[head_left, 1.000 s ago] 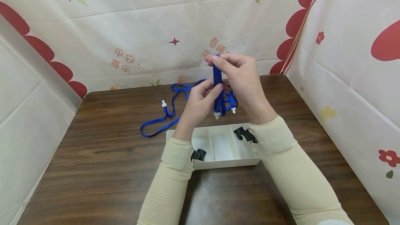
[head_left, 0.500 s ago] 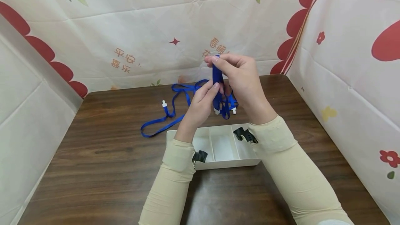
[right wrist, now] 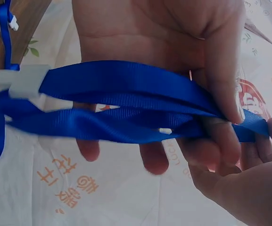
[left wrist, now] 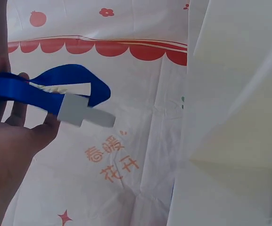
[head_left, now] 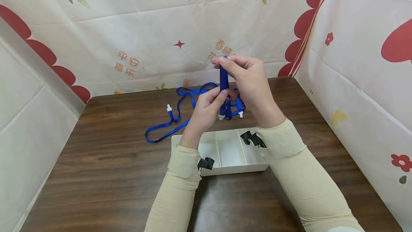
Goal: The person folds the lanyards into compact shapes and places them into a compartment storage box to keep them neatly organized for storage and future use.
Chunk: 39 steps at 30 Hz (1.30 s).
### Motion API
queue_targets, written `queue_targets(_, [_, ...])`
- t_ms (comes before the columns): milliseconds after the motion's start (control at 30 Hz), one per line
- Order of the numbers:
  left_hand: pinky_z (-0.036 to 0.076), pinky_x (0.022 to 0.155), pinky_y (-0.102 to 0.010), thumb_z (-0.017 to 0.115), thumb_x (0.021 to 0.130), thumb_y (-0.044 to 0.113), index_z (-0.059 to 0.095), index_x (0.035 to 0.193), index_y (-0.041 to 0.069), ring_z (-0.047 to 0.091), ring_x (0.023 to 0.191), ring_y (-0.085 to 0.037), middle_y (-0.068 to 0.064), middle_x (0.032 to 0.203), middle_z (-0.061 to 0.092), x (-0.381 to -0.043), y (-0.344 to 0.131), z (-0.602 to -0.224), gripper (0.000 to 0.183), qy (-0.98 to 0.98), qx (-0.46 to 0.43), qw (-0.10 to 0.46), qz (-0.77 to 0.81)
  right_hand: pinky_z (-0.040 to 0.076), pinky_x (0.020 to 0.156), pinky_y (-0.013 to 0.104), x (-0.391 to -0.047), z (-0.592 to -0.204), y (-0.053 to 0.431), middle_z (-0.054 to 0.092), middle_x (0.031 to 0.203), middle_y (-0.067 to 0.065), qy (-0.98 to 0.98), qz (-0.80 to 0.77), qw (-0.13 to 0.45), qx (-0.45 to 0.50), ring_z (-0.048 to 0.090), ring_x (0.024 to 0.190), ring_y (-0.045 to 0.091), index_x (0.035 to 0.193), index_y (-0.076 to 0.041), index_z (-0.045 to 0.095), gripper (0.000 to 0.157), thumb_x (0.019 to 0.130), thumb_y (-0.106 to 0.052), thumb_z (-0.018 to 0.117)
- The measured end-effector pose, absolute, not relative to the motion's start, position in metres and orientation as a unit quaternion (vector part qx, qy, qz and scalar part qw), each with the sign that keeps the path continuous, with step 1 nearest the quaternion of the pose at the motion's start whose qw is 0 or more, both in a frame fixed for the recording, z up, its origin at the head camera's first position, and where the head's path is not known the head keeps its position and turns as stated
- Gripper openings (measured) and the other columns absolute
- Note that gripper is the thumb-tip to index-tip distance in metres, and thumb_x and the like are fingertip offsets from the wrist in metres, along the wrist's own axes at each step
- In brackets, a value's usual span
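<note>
Both hands hold a folded blue lanyard (head_left: 224,76) upright above the table. Its top end is pinched between the thumb and fingers of my right hand (head_left: 252,78). Lower down, my left hand (head_left: 204,108) pinches the layered strap, thumb on the near side. In the right wrist view the left hand (right wrist: 140,35) has its thumb pressed over the strap layers, with fingers behind. A white plastic clip (left wrist: 74,110) hangs at the bottom end beside a loose loop of strap. The right hand (right wrist: 249,188) shows at the lower right of that view, around the folded end.
More blue lanyards (head_left: 167,124) lie loosely looped at the back of the wooden table (head_left: 106,160), with white clips (head_left: 169,107). A white divided tray (head_left: 229,151) stands beneath the hands. Printed cloth walls (head_left: 167,17) rise behind and at the sides.
My left hand has shifted slightly left and down along the strap. The loose loop at the bottom swung out to the right, then drew back in. My right hand has stayed nearly still.
</note>
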<state>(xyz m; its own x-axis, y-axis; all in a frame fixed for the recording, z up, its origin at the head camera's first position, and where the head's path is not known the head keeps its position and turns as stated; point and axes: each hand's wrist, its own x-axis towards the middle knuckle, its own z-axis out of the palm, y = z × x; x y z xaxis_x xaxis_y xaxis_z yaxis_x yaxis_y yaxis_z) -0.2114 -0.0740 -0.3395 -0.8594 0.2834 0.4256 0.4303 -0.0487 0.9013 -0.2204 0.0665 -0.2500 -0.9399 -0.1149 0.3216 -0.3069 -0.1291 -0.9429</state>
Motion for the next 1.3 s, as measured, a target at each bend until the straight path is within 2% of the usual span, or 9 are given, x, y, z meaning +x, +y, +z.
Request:
queue_targets(67, [0.054, 0.103, -0.041, 0.046, 0.114, 0.01, 0.069, 0.121, -0.013, 0.065, 0.111, -0.021, -0.032, 0.121, 0.072, -0.212, -0.074, -0.341, 0.033, -0.682, -0.264, 0.052, -0.68, 0.041, 0.121, 0.042, -0.221, -0.249, 0.067, 0.084, 0.107, 0.002, -0.654, 0.737, 0.067, 0.158, 0.07, 0.126, 0.025, 0.104, -0.002, 0.083, 0.022, 0.103, -0.019, 0.071])
queue_targets(267, [0.051, 0.108, -0.033, 0.047, 0.113, 0.009, 0.068, 0.126, -0.014, 0.066, 0.126, -0.038, -0.034, 0.125, 0.071, -0.212, -0.073, -0.345, 0.033, -0.661, -0.267, 0.029, -0.701, 0.048, 0.119, 0.043, -0.222, -0.248, 0.07, 0.084, 0.105, 0.003, -0.636, 0.751, 0.069, 0.163, 0.071, 0.125, 0.027, 0.102, -0.001, 0.083, 0.02, 0.103, -0.017, 0.071])
queue_targets(367, [0.05, 0.112, -0.031, 0.046, 0.114, 0.01, 0.067, 0.127, -0.014, 0.067, 0.127, -0.032, -0.034, 0.127, 0.07, -0.211, -0.072, -0.344, 0.035, -0.658, -0.263, 0.022, -0.705, 0.047, 0.12, 0.044, -0.222, -0.248, 0.071, 0.084, 0.105, 0.003, -0.632, 0.754, 0.065, 0.167, 0.071, 0.125, 0.027, 0.103, 0.0, 0.083, 0.02, 0.103, -0.016, 0.07])
queue_targets(533, [0.048, 0.116, -0.037, 0.045, 0.114, 0.015, 0.067, 0.128, -0.012, 0.065, 0.129, -0.024, -0.032, 0.13, 0.069, -0.21, -0.074, -0.343, 0.038, -0.657, -0.26, 0.024, -0.708, 0.046, 0.122, 0.047, -0.219, -0.247, 0.075, 0.078, 0.13, 0.008, -0.688, 0.71, 0.047, 0.144, 0.066, 0.135, 0.028, 0.12, -0.001, 0.08, 0.032, 0.106, -0.027, 0.067])
queue_targets(667, [0.047, 0.119, -0.039, 0.045, 0.114, 0.016, 0.067, 0.13, -0.01, 0.063, 0.132, -0.021, -0.029, 0.135, 0.068, -0.21, -0.077, -0.34, 0.038, -0.662, -0.253, 0.039, -0.705, 0.056, 0.111, 0.047, -0.214, -0.249, 0.083, 0.063, 0.154, 0.001, -0.74, 0.664, 0.014, 0.11, 0.056, 0.145, 0.027, 0.139, -0.013, 0.072, 0.042, 0.108, -0.04, 0.062])
queue_targets(767, [0.045, 0.122, -0.039, 0.045, 0.114, 0.016, 0.066, 0.131, -0.011, 0.061, 0.137, -0.023, -0.028, 0.139, 0.067, -0.211, -0.079, -0.338, 0.038, -0.657, -0.25, 0.052, -0.709, 0.059, 0.107, 0.044, -0.21, -0.256, 0.089, 0.055, 0.16, -0.003, -0.757, 0.644, 0.013, 0.111, 0.064, 0.139, 0.026, 0.145, -0.014, 0.066, 0.045, 0.109, -0.04, 0.06])
queue_targets(933, [0.044, 0.123, -0.04, 0.044, 0.115, 0.018, 0.066, 0.132, -0.011, 0.06, 0.141, -0.026, -0.027, 0.14, 0.067, -0.211, -0.08, -0.332, 0.04, -0.635, -0.256, 0.074, -0.725, 0.05, 0.118, 0.051, -0.2, -0.277, 0.106, 0.067, 0.146, 0.009, -0.818, 0.561, 0.054, 0.118, 0.071, 0.127, 0.03, 0.14, -0.011, 0.066, 0.042, 0.108, -0.038, 0.063])
queue_targets(1033, [0.044, 0.123, -0.041, 0.043, 0.116, 0.021, 0.066, 0.132, -0.009, 0.06, 0.142, -0.024, -0.023, 0.139, 0.07, -0.211, -0.081, -0.33, 0.042, -0.626, -0.256, 0.082, -0.732, 0.054, 0.11, 0.057, -0.195, -0.293, 0.114, 0.07, 0.138, 0.013, -0.852, 0.51, 0.028, 0.117, 0.068, 0.129, 0.034, 0.137, -0.011, 0.067, 0.041, 0.105, -0.036, 0.068])
queue_targets(1300, [0.045, 0.119, -0.044, 0.043, 0.116, 0.025, 0.067, 0.132, -0.006, 0.057, 0.143, -0.021, -0.014, 0.137, 0.073, -0.209, -0.077, -0.328, 0.043, -0.616, -0.244, 0.093, -0.743, 0.062, 0.097, 0.051, -0.192, -0.329, 0.11, 0.073, 0.131, 0.018, -0.875, 0.47, -0.021, 0.112, 0.071, 0.117, 0.036, 0.136, -0.007, 0.068, 0.041, 0.101, -0.028, 0.074])
